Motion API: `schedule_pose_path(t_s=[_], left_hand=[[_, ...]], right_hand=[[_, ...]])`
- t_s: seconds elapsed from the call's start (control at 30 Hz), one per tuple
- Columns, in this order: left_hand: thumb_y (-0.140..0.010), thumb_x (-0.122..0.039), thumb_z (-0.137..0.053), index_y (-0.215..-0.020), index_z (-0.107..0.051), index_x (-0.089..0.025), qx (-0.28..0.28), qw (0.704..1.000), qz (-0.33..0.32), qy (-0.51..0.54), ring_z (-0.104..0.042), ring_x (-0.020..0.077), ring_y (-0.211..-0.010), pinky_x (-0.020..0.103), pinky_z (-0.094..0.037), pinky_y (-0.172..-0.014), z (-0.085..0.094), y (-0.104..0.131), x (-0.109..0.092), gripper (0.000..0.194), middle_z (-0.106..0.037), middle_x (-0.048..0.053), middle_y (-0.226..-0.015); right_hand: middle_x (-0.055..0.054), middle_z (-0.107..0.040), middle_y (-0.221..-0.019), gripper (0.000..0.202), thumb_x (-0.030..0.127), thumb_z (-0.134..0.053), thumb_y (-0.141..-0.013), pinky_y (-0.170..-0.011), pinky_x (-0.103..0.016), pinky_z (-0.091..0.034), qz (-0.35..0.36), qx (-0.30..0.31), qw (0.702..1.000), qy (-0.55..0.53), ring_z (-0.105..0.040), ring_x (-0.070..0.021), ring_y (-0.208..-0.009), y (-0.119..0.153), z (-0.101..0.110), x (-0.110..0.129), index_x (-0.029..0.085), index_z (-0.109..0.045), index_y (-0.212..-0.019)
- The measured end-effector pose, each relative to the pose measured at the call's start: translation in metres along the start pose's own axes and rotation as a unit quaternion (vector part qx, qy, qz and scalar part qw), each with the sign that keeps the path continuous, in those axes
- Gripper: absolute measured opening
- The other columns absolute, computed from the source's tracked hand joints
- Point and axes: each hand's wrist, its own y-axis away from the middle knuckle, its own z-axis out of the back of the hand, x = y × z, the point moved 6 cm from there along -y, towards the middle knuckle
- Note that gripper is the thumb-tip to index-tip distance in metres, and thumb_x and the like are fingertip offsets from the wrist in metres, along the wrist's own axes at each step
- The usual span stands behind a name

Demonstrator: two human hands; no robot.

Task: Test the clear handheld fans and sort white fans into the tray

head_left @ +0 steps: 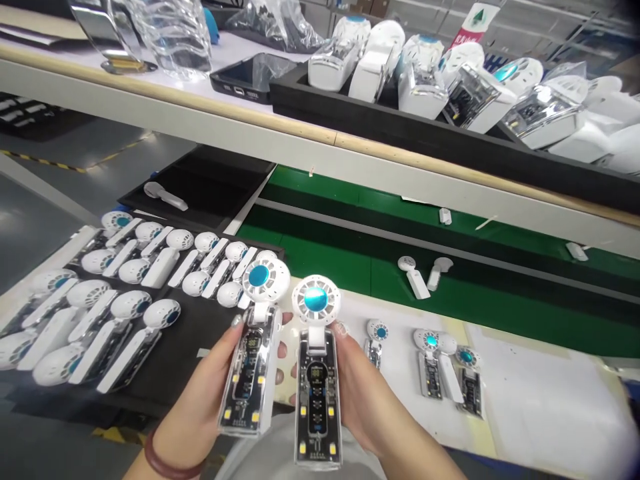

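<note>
Two handheld mini fans are held up side by side in front of me, heads at the top. My left hand [219, 363] is closed round the left fan [247, 373], which tilts slightly. The right fan [319, 393] stands nearly upright, gripped from its side by my right hand [353, 377]. Both have clear front covers over dark circuit boards, and white round heads with blue centres. Fingertips show in the gap between them. Several similar fans [431, 373] lie on the white worktop, just right of my right hand.
Rows of white fans lie on a black foam tray [200, 327] at the left. A green conveyor belt [350, 260] runs behind, with loose fans on it. Above it, a shelf [215, 127] carries a smartphone [240, 80], a clear plastic bottle [173, 33] and a black tray [320, 103] of fans.
</note>
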Motion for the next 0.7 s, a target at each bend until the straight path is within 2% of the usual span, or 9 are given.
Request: schedule_pose_path(t_s=[0.13, 0.2, 0.3, 0.4, 0.47, 0.57, 0.63, 0.7], left_hand=[[-0.068, -0.046, -0.064, -0.1, -0.066, -0.016, -0.05, 0.997, -0.038, -0.034, -0.059, 0.0166, -0.057, 0.027, -0.051, -0.057, -0.005, 0.009, -0.008, 0.044, -0.067, 0.006, -0.069], [-0.068, -0.048, -0.063, -0.104, -0.064, -0.018, -0.052, 0.996, -0.048, -0.059, -0.061, 0.018, -0.059, 0.028, -0.052, -0.057, -0.007, 0.013, -0.009, 0.047, -0.069, 0.006, -0.074], [-0.073, -0.048, -0.057, -0.109, -0.061, -0.017, -0.048, 0.995, -0.042, -0.079, -0.064, 0.0236, -0.071, 0.035, -0.053, -0.067, -0.01, 0.018, -0.008, 0.047, -0.07, 0.007, -0.08], [-0.076, -0.049, -0.051, -0.116, -0.055, -0.018, -0.049, 0.994, -0.057, -0.077, -0.064, 0.0238, -0.068, 0.037, -0.053, -0.066, -0.012, 0.019, -0.009, 0.051, -0.069, 0.006, -0.079], [-0.074, -0.039, -0.057, -0.124, -0.047, -0.023, -0.043, 0.992, -0.085, -0.079, -0.063, 0.0202, -0.068, 0.033, -0.052, -0.066, -0.008, 0.018, -0.01, 0.053, -0.069, 0.005, -0.09], [-0.067, -0.02, -0.066, -0.133, -0.027, -0.033, -0.042, 0.991, -0.087, -0.097, -0.061, 0.0169, -0.082, 0.027, -0.049, -0.071, 0.018, 0.018, -0.006, 0.078, -0.06, 0.005, -0.115], [-0.066, -0.019, -0.066, -0.136, -0.012, -0.038, -0.051, 0.991, -0.053, -0.116, -0.059, 0.0172, -0.087, 0.027, -0.047, -0.068, 0.05, 0.021, 0.001, 0.091, -0.054, 0.005, -0.123], [-0.067, -0.022, -0.062, -0.136, -0.003, -0.04, -0.087, 0.982, -0.027, -0.165, -0.059, 0.0188, -0.089, 0.029, -0.047, -0.069, 0.091, 0.033, 0.005, 0.092, -0.05, 0.005, -0.127]], right_hand=[[-0.005, -0.063, -0.085, 0.043, 0.05, -0.034, -0.086, -0.075, -0.035, -0.047, 0.035, 0.035, 0.999, -0.013, -0.058, -0.0187, -0.078, 0.0, -0.012, 0.017, 0.022, -0.056, -0.11], [-0.005, -0.063, -0.086, 0.042, 0.048, -0.031, -0.087, -0.075, -0.035, -0.047, 0.051, 0.051, 0.997, -0.012, -0.058, -0.0187, -0.079, 0.001, -0.018, 0.025, 0.022, -0.055, -0.111], [-0.004, -0.062, -0.088, 0.044, 0.047, -0.026, -0.088, -0.075, -0.034, -0.047, 0.066, 0.063, 0.996, -0.012, -0.058, -0.019, -0.083, 0.002, -0.024, 0.032, 0.023, -0.055, -0.111], [-0.004, -0.062, -0.092, 0.044, 0.049, -0.025, -0.088, -0.074, -0.034, -0.048, 0.077, 0.053, 0.996, -0.012, -0.057, -0.0197, -0.085, 0.003, -0.025, 0.033, 0.025, -0.055, -0.11], [-0.003, -0.061, -0.089, 0.04, 0.052, -0.034, -0.085, -0.071, -0.035, -0.049, 0.08, 0.018, 0.997, -0.003, -0.057, -0.0201, -0.083, 0.003, -0.02, 0.032, 0.027, -0.057, -0.105], [-0.002, -0.061, -0.082, 0.036, 0.056, -0.047, -0.077, -0.068, -0.034, -0.049, 0.066, -0.063, 0.996, 0.024, -0.057, -0.0213, -0.082, 0.002, -0.007, 0.025, 0.027, -0.06, -0.093], [-0.002, -0.062, -0.087, 0.037, 0.057, -0.049, -0.076, -0.068, -0.034, -0.049, 0.058, -0.102, 0.993, 0.031, -0.057, -0.0218, -0.084, 0.0, 0.003, 0.02, 0.028, -0.058, -0.096], [-0.003, -0.062, -0.096, 0.041, 0.058, -0.049, -0.075, -0.067, -0.034, -0.05, 0.046, -0.131, 0.99, 0.034, -0.057, -0.0226, -0.086, -0.005, 0.012, 0.014, 0.03, -0.053, -0.105]])
